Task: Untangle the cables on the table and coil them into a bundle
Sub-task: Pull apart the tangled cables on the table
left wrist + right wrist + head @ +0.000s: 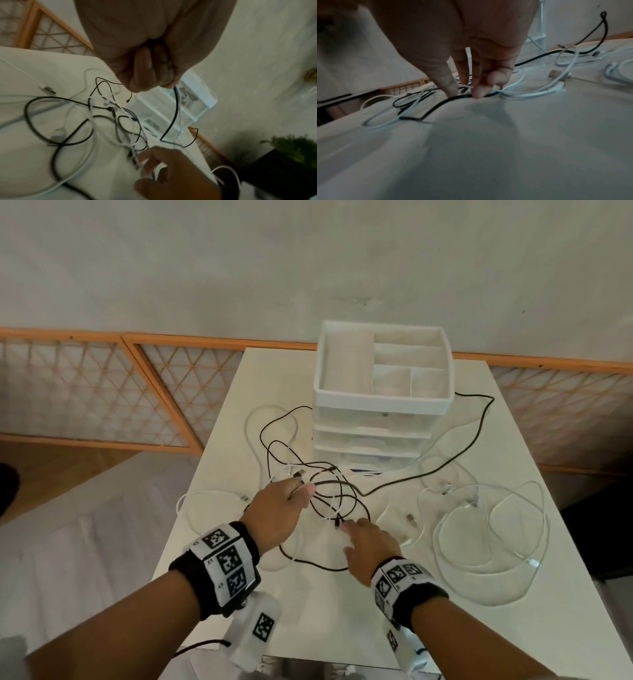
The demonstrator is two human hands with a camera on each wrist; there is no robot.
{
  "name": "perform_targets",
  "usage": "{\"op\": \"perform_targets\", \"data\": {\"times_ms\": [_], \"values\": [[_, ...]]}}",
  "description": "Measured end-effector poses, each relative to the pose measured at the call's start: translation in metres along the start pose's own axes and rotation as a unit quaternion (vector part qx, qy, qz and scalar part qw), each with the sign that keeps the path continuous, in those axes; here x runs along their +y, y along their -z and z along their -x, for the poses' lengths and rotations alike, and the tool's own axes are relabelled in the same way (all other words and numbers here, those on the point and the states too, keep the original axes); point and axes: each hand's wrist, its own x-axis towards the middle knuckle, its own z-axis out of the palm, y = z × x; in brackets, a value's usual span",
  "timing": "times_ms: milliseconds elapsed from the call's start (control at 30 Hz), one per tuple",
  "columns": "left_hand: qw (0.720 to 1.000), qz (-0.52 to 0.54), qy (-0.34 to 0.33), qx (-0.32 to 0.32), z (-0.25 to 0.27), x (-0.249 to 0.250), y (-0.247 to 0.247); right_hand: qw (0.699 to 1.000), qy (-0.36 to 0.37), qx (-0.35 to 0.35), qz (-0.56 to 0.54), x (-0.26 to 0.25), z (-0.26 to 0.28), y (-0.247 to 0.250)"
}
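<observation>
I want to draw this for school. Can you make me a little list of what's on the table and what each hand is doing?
table: white table
cables: black cable and white cables tangled together
box: white drawer organizer at the far side
left hand: grip pinches black cable, lifted
right hand: fingertips press black cable on table
coiled yet: no

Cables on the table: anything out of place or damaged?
No damage visible. The black cable and white cables sprawl in a tangle across the table, one black loop running behind the drawer unit.
</observation>
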Motion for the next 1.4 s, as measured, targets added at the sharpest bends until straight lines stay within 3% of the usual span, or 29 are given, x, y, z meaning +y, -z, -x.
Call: {"op": "perform_targets", "data": {"times_ms": [100,167,300,400,500,567,667,800,933,1067,1200,1267,1333,1400], "values": [[0.993,0.113,-0.024,0.001,-0.006,0.01,0.013,0.999,0.018,0.043,-0.016,-0.018,-0.003,0.027],[0.989,0.138,-0.049,-0.007,-0.013,0.016,0.018,0.989,0.082,0.103,-0.063,-0.032,0.004,0.061],[0.982,0.169,-0.061,-0.056,-0.023,0.023,0.013,0.934,0.167,0.254,-0.186,-0.054,0.031,0.148],[0.992,0.111,-0.041,-0.036,-0.032,0.004,0.013,0.891,0.117,0.351,-0.264,-0.04,0.041,0.198],[0.999,0.022,0.007,-0.022,-0.035,-0.028,0.025,0.826,0.037,0.443,-0.348,-0.003,0.043,0.228],[0.998,0.034,0.044,-0.026,-0.038,-0.041,0.034,0.794,-0.007,0.479,-0.374,0.016,0.044,0.238],[0.991,0.082,0.089,-0.058,-0.039,-0.042,0.046,0.782,-0.042,0.502,-0.368,0.028,0.041,0.247],[0.996,-0.001,0.047,-0.081,-0.036,-0.04,0.053,0.774,-0.061,0.532,-0.339,0.041,0.025,0.264],[0.993,-0.054,0.033,-0.098,-0.032,-0.035,0.051,0.769,-0.09,0.553,-0.307,0.055,0.003,0.276],[0.998,-0.01,0.03,-0.061,-0.035,-0.03,0.047,0.782,-0.119,0.554,-0.26,0.064,-0.003,0.269],[0.992,0.1,0.06,-0.04,-0.033,-0.014,0.045,0.884,-0.17,0.377,-0.217,0.078,-0.003,0.227],[0.981,0.172,0.075,-0.042,-0.031,-0.001,0.045,0.921,-0.194,0.299,-0.16,0.077,0.002,0.197],[0.978,0.195,0.056,-0.052,-0.03,0.012,0.042,0.934,-0.146,0.292,-0.148,0.059,0.01,0.169],[0.976,0.204,0.034,-0.071,-0.028,0.027,0.037,0.938,-0.011,0.29,-0.191,0.028,0.017,0.144]]}}
